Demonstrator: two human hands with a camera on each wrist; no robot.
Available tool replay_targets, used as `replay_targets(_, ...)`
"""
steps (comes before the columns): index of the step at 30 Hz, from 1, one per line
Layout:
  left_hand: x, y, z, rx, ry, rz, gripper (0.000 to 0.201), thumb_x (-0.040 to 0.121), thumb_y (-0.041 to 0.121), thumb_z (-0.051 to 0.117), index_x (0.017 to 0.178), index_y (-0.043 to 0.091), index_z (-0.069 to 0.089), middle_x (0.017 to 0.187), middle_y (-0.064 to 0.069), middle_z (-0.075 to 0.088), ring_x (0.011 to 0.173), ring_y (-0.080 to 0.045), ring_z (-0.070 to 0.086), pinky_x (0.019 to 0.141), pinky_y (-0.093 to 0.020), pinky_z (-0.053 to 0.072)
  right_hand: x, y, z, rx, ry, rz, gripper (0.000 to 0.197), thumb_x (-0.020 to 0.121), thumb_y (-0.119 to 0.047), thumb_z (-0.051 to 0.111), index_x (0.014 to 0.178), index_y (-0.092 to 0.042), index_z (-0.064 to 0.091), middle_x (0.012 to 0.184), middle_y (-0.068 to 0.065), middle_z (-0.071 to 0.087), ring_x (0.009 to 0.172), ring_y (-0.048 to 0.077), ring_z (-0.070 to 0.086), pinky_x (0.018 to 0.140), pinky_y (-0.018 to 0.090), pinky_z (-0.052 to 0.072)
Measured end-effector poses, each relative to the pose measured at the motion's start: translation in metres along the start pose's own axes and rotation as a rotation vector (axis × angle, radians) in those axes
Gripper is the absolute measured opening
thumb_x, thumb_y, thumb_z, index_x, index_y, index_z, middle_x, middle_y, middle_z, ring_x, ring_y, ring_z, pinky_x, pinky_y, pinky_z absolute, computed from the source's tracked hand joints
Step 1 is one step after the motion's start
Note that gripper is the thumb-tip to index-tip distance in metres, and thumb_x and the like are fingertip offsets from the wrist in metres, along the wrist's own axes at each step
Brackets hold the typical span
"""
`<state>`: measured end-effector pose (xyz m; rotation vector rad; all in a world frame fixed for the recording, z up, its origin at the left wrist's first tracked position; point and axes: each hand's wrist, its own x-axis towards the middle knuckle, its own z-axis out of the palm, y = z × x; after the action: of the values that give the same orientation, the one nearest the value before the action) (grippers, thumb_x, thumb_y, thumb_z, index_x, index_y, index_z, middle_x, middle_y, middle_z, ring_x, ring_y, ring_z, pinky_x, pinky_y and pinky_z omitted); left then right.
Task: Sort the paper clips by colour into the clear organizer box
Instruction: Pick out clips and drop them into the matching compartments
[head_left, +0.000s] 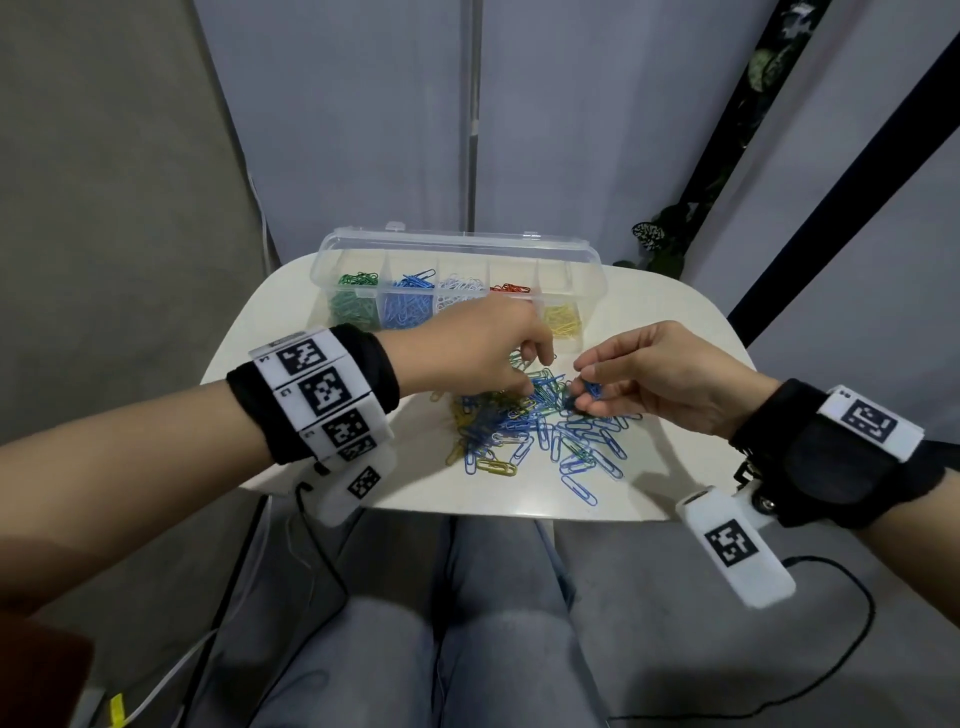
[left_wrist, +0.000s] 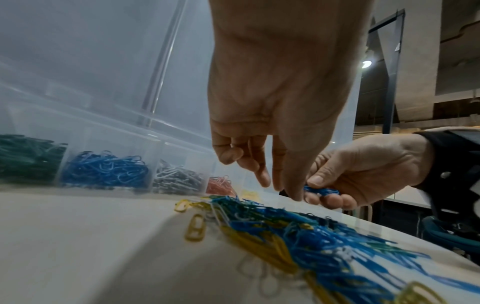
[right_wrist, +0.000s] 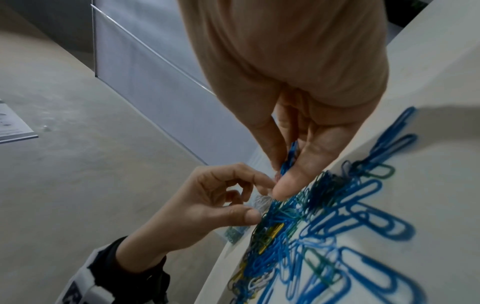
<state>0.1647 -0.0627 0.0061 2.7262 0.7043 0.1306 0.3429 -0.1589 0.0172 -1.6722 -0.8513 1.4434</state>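
1. Right hand (head_left: 670, 382): pinches a small bunch of blue clips (head_left: 592, 388) between thumb and fingers, just above the far edge of the mixed pile (head_left: 535, 431) on the white table (head_left: 270, 332).
2. Left hand (head_left: 478, 348): fingers loosely curled, tips dipping into the pile's far side; cannot tell whether any clip is caught between them.
3. Clear organizer box (head_left: 587, 260): open at the table's far edge, just beyond the pile; green, blue (head_left: 408, 306), white, red and yellow compartments from left to right.
4. Probably best: keep the pinch firm and level, shake off any tangled green or yellow strays, carry over the low front wall, release only above the blue compartment.
5. Meanwhile: steady the pile with the left fingers to stop linked clips trailing.
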Motion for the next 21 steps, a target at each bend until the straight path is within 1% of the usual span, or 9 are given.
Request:
replay_targets(2,0.006,0.0,0.003,0.027,-0.04,-0.007,0.031,0.076,0.034,0.077,0.105,0.027,0.069,0.096,0.009,0.062,0.087,-0.01,0.051,0.074,-0.03,0.045,0.0,0.002,-0.002,-0.015,0.01,-0.006,0.014,0.084,0.013,0.058,0.097,0.01,0.062,0.076,0.025,0.066,0.054,0.024,0.066,0.053,0.028,0.058)
replay_targets(4,0.008,0.0,0.008,0.038,-0.061,-0.001,0.026,0.076,0.032,0.077,0.1,0.026,0.071,0.093,0.008,0.065,0.083,-0.009,0.051,0.072,-0.03,0.045,0.0,0.003,-0.003,-0.036,0.011,-0.012,0.015,0.085,0.012,0.057,0.099,0.01,0.061,0.075,0.024,0.066,0.052,0.023,0.065,0.054,0.028,0.059)
replay_targets(8,0.01,0.0,0.013,0.026,-0.028,0.023,0.012,0.075,0.021,0.078,0.086,0.021,0.072,0.081,0.004,0.068,0.072,-0.009,0.051,0.07,-0.031,0.048,0.001,0.004,-0.004,-0.044,0.011,-0.007,0.015,0.087,0.012,0.054,0.101,0.011,0.061,0.078,0.024,0.065,0.052,0.022,0.064,0.053,0.028,0.058)
replay_targets(11,0.01,0.0,0.011,0.0,-0.034,0.015,0.009,0.076,0.02,0.077,0.083,0.016,0.073,0.08,0.001,0.068,0.072,-0.01,0.051,0.067,-0.029,0.044,0.002,0.004,-0.004,-0.036,0.008,-0.001,0.016,0.086,0.013,0.054,0.1,0.009,0.061,0.078,0.025,0.065,0.053,0.022,0.064,0.054,0.028,0.059)
replay_targets(13,0.011,-0.001,0.008,-0.068,-0.036,-0.01,0.009,0.077,0.019,0.077,0.084,0.013,0.075,0.08,-0.001,0.069,0.073,-0.011,0.054,0.069,-0.029,0.043,0.003,0.003,-0.003,-0.023,0.002,0.001,0.016,0.086,0.014,0.054,0.098,0.007,0.062,0.077,0.025,0.065,0.055,0.023,0.065,0.054,0.028,0.058)
replay_targets(15,0.01,-0.002,0.004,-0.177,-0.031,-0.054,0.01,0.077,0.017,0.077,0.084,0.01,0.075,0.077,0.0,0.069,0.072,-0.011,0.058,0.069,-0.026,0.044,0.004,0.003,-0.001,0.001,-0.009,0.0,0.016,0.086,0.015,0.053,0.096,0.006,0.062,0.077,0.025,0.065,0.058,0.026,0.066,0.055,0.029,0.058)
replay_targets(18,0.008,-0.005,0.0,-0.371,-0.02,-0.12,0.006,0.076,0.015,0.078,0.079,0.012,0.074,0.068,0.008,0.066,0.062,0.0,0.058,0.061,-0.018,0.047,0.005,0.001,0.002,0.006,-0.029,-0.021,0.017,0.085,0.016,0.052,0.093,0.005,0.063,0.079,0.025,0.065,0.064,0.028,0.067,0.058,0.031,0.059)
replay_targets(20,0.005,-0.005,-0.003,-0.488,-0.004,-0.159,0.007,0.075,0.01,0.079,0.08,0.009,0.074,0.066,0.007,0.067,0.057,0.002,0.056,0.059,-0.013,0.045,0.006,0.0,0.004,0.002,-0.035,-0.037,0.017,0.086,0.016,0.052,0.091,0.005,0.064,0.08,0.025,0.065,0.064,0.028,0.067,0.061,0.032,0.06)
replay_targets(21,0.004,-0.005,-0.004,-0.537,0.009,-0.175,0.008,0.074,0.008,0.079,0.082,0.007,0.075,0.066,0.004,0.068,0.058,0.001,0.057,0.06,-0.013,0.045,0.006,-0.001,0.006,0.009,-0.034,-0.04,0.016,0.086,0.015,0.052,0.09,0.006,0.065,0.081,0.025,0.065,0.064,0.027,0.068,0.061,0.032,0.06)
